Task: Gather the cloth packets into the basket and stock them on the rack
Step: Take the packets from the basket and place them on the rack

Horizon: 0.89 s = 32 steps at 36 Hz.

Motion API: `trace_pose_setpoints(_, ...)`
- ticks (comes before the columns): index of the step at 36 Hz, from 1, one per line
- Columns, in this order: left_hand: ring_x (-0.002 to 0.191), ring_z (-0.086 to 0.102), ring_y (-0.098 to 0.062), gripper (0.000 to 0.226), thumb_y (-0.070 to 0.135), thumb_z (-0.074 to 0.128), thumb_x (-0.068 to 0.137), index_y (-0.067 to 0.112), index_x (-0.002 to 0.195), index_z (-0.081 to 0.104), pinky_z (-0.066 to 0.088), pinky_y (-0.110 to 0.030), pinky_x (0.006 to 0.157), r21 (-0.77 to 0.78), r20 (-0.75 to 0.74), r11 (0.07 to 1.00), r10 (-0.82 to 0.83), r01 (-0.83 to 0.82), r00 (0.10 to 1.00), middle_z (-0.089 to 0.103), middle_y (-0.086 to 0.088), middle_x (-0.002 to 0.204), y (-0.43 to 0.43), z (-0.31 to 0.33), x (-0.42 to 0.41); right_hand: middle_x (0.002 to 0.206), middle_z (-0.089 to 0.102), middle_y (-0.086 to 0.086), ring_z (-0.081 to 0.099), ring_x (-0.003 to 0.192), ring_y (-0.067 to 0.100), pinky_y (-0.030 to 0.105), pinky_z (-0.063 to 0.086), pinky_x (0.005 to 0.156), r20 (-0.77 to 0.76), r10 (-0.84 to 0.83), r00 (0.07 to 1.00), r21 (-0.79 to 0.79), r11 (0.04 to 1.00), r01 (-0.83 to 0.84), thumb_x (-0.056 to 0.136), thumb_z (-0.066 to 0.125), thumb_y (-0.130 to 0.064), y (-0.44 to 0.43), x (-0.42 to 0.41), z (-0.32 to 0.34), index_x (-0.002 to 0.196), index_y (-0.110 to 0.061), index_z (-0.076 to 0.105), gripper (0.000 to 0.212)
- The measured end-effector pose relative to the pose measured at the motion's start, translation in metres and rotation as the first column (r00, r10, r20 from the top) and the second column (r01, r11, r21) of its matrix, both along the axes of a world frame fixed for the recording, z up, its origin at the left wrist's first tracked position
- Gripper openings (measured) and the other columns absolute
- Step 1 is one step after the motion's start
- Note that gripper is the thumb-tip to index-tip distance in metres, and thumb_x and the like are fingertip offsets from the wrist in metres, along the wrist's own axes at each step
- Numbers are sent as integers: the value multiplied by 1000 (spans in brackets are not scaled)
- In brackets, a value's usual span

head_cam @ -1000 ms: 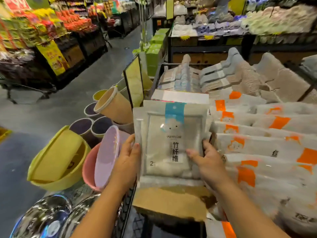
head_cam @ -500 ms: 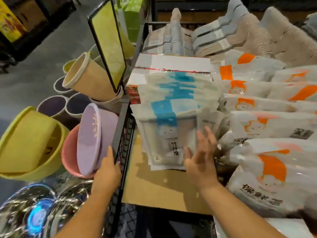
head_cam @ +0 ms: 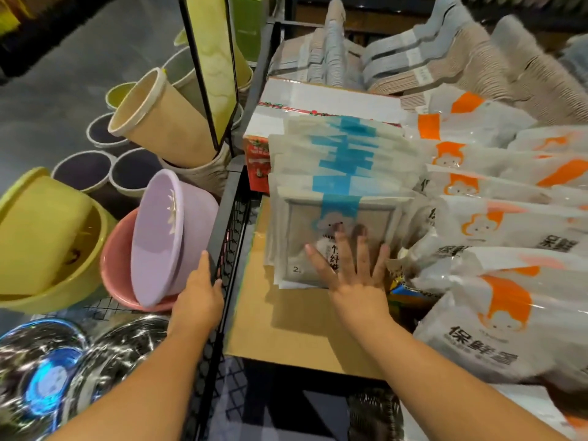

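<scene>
Right hand [head_cam: 356, 284] now presses packet [head_cam: 305, 214], hiding print; left hand [head_cam: 199, 297] grips rack [head_cam: 222, 218].

The cloth packets [head_cam: 337, 237] are wrapped in thin see-through plastic that looks smooth and a bit shiny, with soft pale cloth showing inside; they lie on a flat sheet of brown cardboard [head_cam: 292, 323] that is dull and papery; the rack [head_cam: 222, 218] is black metal wire, dull and not shiny. The bags with orange marks [head_cam: 496, 313] are crinkly white plastic with a soft shine; the purple basin [head_cam: 159, 230], pink basin [head_cam: 111, 275] and yellow basin [head_cam: 63, 291] are smooth plastic; the bowls [head_cam: 47, 377] at the bottom left are bright, mirror-shiny metal.
</scene>
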<state>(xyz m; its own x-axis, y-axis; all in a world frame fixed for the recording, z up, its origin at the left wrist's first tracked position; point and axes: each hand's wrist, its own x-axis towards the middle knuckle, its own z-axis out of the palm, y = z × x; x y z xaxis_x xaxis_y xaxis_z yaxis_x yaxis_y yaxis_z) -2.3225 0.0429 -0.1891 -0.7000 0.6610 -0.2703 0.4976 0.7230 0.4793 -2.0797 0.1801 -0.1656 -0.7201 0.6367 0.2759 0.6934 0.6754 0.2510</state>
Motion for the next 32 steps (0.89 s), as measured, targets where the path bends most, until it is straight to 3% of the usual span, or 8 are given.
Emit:
trace_pose_setpoints(2, 109, 59, -38, 64, 29, 43, 103, 31, 156, 8, 47, -50, 87, 3, 10, 1000, 10, -10, 1000, 47, -9, 139, 0, 2, 1, 166, -17, 16, -17, 149, 49, 71, -9, 114, 0, -8, 1000, -2, 1000, 8, 61, 63, -6, -2, -1, 1, 157, -37, 19, 110)
trace_pose_setpoints(6, 119, 56, -42, 50, 30, 46, 102, 21, 147, 26, 46, -53, 95, 9, 45, 998, 63, -64, 997, 49, -13, 145, -1, 3, 2, 167, -3, 20, -6, 151, 50, 73, -3, 115, 50, 21, 999, -77, 997, -17, 54, 88, -14, -6, 6, 14, 158, -33, 20, 127)
trace_pose_setpoints(10, 99, 61, -41, 25, 37, 47, 101, 19, 115, 38, 51, -51, 83, 25, 41, 997, 77, -78, 996, 62, -16, 116, -7, 6, 3, 167, 6, 19, -4, 153, 43, 67, 4, 117, 1, 34, 999, -196, 980, -33, 60, 89, -25, -15, 4, 40, 152, -30, 36, 107)
trace_pose_setpoints(15, 90, 62, -39, 30, 47, 38, 103, 17, 100, 35, 50, -50, 77, -54, 20, 995, 88, -87, 996, 62, -16, 105, -37, 11, 18, 163, 17, 20, 11, 150, 41, 65, 20, 117, -51, -10, 999, -310, 951, -6, 71, 82, -28, -35, 2, 63, 145, -25, 45, 83)
trace_pose_setpoints(17, 92, 62, -42, 33, 50, 37, 103, 16, 101, 36, 48, -47, 76, -75, 22, 991, 111, -109, 994, 63, -17, 106, -63, 11, 29, 162, 20, 23, 12, 149, 43, 65, 22, 117, -30, -10, 999, -342, 940, -1, 73, 80, -29, -47, 0, 70, 146, -22, 46, 80)
trace_pose_setpoints(22, 102, 61, -40, 35, 50, 40, 102, 15, 111, 42, 45, -43, 78, -134, 10, 980, 147, -144, 989, 62, -15, 117, -135, 19, 66, 167, -7, 17, -11, 153, 39, 54, 1, 123, 41, 56, 998, -464, 885, -31, 91, 63, -38, -83, -12, 85, 155, -24, 29, 74)
trace_pose_setpoints(27, 102, 61, -37, 42, 52, 37, 102, 19, 128, 39, 47, -42, 78, -201, 34, 964, 186, -176, 982, 60, -11, 120, -220, 21, 105, 167, -3, 17, -6, 154, 37, 52, 6, 124, 51, 167, 985, -544, 832, -113, 95, 56, -42, -134, -17, 91, 156, -25, 25, 70)
trace_pose_setpoints(32, 114, 57, -28, 54, 62, 35, 98, 29, 141, 34, 50, -44, 87, -281, -9, 946, 168, -163, 986, 56, -4, 127, -320, 15, 141, 168, 0, 8, -2, 155, 30, 58, 9, 122, 95, 280, 955, -629, 760, -161, 98, 47, -53, -193, -24, 87, 154, -30, 25, 65)
